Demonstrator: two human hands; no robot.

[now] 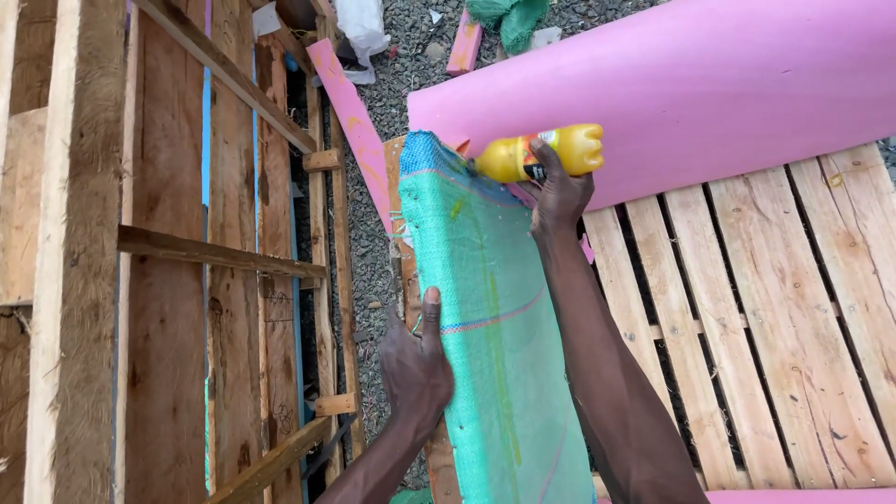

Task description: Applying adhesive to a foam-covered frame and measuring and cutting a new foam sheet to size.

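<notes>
A wooden board wrapped in green woven mesh fabric stands on edge in the middle, running away from me. My left hand grips its left side, thumb on the fabric. My right hand holds a yellow plastic bottle tipped sideways, its neck pointing left over the top corner of the fabric. A large pink foam sheet lies just behind the bottle.
A slatted wooden frame lies flat at the right. A tall wooden frame with cross braces stands at the left. Grey gravel shows between them, with a pink foam strip and scraps at the top.
</notes>
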